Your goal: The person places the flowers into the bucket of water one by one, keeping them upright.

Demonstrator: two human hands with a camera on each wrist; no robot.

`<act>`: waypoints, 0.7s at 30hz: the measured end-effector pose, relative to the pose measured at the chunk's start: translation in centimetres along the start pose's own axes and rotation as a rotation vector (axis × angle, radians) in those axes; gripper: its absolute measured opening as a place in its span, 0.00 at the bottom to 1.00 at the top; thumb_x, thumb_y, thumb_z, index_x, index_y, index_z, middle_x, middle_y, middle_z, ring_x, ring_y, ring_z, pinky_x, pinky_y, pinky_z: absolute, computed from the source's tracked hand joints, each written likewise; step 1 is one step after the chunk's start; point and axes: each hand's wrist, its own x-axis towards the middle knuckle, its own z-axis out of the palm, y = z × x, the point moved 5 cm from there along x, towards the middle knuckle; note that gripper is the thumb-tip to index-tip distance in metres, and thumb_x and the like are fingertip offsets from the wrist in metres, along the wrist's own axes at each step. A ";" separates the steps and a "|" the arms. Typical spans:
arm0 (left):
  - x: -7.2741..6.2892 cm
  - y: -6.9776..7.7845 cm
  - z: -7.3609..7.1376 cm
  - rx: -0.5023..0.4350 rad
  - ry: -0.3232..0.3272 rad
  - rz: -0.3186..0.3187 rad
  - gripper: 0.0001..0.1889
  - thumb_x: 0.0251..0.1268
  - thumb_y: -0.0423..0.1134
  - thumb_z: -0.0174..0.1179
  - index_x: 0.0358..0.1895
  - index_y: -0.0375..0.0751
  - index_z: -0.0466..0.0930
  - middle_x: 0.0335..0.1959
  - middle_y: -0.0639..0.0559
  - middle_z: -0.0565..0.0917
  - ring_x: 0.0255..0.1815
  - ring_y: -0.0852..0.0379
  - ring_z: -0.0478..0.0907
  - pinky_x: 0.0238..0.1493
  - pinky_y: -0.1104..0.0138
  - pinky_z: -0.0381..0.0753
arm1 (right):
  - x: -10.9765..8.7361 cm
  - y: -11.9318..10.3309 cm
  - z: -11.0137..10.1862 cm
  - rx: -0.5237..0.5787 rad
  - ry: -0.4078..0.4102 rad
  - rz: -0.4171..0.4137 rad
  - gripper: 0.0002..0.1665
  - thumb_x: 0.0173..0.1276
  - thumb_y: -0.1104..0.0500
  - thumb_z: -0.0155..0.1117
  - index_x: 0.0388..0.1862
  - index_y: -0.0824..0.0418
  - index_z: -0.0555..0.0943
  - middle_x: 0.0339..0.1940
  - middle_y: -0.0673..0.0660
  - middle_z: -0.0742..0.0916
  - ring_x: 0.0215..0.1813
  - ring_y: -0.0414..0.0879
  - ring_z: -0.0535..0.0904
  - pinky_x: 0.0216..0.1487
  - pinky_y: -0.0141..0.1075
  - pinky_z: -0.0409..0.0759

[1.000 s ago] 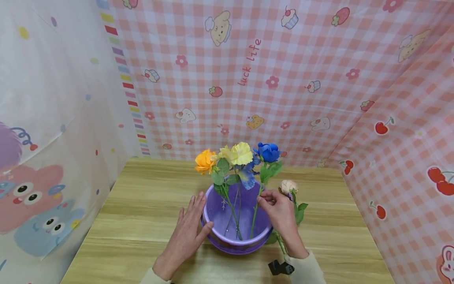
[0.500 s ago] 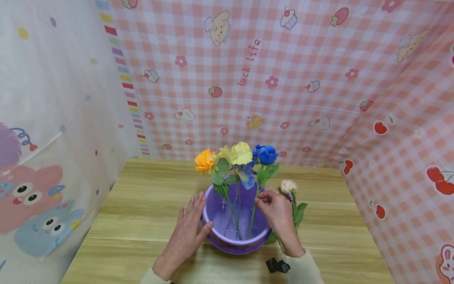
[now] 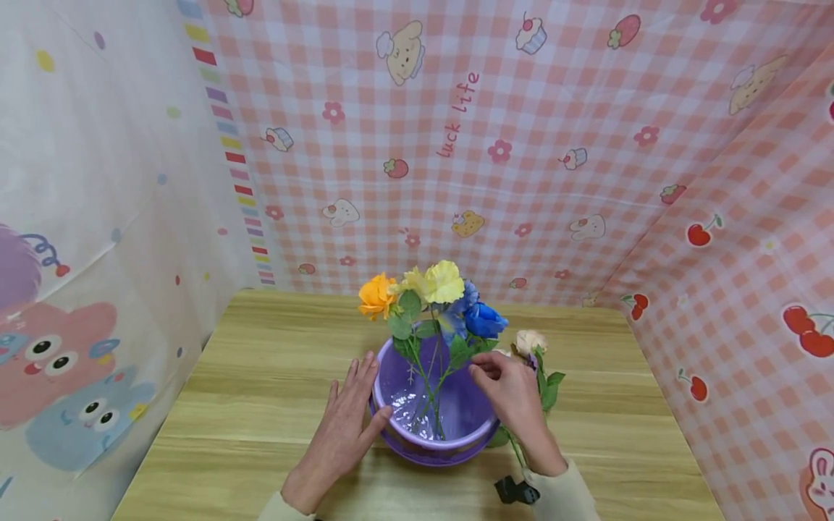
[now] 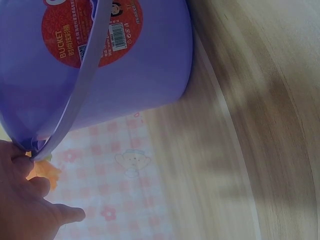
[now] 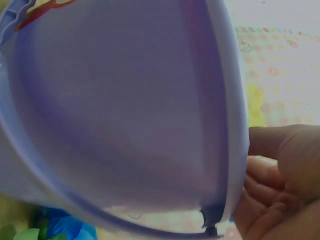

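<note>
A purple bucket point(image 3: 435, 450) stands on the table, several artificial flowers leaning inside it. Among them are an orange rose point(image 3: 376, 295), a pale yellow flower point(image 3: 444, 281) and a blue rose point(image 3: 485, 320), whose stem slants down leftward across the others. My left hand point(image 3: 348, 423) rests its extended fingers along the bucket's left rim; the left wrist view has its fingers by the handle joint point(image 4: 36, 145). Over the right rim, my right hand point(image 3: 515, 391) has loosely bent fingers beside the blue rose's leaves, apart from its stem. Nothing shows between those fingers in the right wrist view.
Right of the bucket, a cream rose point(image 3: 531, 341) with green leaves lies on the wooden table point(image 3: 260, 391), partly behind my right hand. A blue bloom point(image 5: 70, 226) shows below the bucket in the right wrist view. Patterned cloth point(image 3: 456, 181) hangs behind the table.
The blue rose has slipped from my right hand's pinch; its head has tipped down and its stem now crosses leftward in the bucket. My left hand has stayed at the rim.
</note>
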 end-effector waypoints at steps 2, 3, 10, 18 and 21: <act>0.0 0.0 0.0 0.003 0.000 0.001 0.38 0.80 0.55 0.52 0.83 0.41 0.53 0.85 0.47 0.50 0.83 0.38 0.50 0.75 0.31 0.51 | -0.2 0.2 -0.2 0.050 0.014 -0.006 0.06 0.65 0.62 0.75 0.41 0.60 0.91 0.32 0.49 0.91 0.33 0.42 0.87 0.36 0.34 0.86; 0.0 0.0 0.0 0.004 0.002 0.001 0.38 0.80 0.55 0.52 0.83 0.41 0.53 0.85 0.47 0.50 0.83 0.38 0.50 0.75 0.31 0.51 | -0.3 0.3 -0.3 0.076 0.020 -0.007 0.06 0.65 0.62 0.75 0.41 0.60 0.91 0.32 0.50 0.91 0.33 0.42 0.87 0.36 0.33 0.85; 0.1 0.0 0.0 0.000 0.007 0.005 0.38 0.79 0.54 0.53 0.84 0.41 0.53 0.85 0.47 0.50 0.83 0.37 0.51 0.74 0.31 0.51 | -0.9 1.2 -1.4 0.305 0.064 0.032 0.08 0.69 0.63 0.73 0.46 0.62 0.89 0.41 0.54 0.91 0.38 0.39 0.86 0.38 0.28 0.85; 0.2 0.1 0.0 -0.003 0.002 0.007 0.38 0.80 0.55 0.53 0.84 0.42 0.52 0.85 0.46 0.50 0.83 0.38 0.50 0.74 0.30 0.50 | -1.4 3.5 -3.2 0.473 0.119 0.090 0.12 0.73 0.61 0.70 0.50 0.67 0.87 0.45 0.62 0.90 0.42 0.38 0.86 0.42 0.27 0.86; 0.2 0.0 0.1 -0.004 0.000 0.005 0.38 0.79 0.54 0.53 0.84 0.42 0.52 0.85 0.47 0.50 0.83 0.38 0.50 0.74 0.30 0.50 | -1.8 4.6 -4.0 0.490 0.126 0.131 0.14 0.74 0.59 0.69 0.52 0.68 0.87 0.46 0.63 0.90 0.44 0.37 0.86 0.42 0.27 0.85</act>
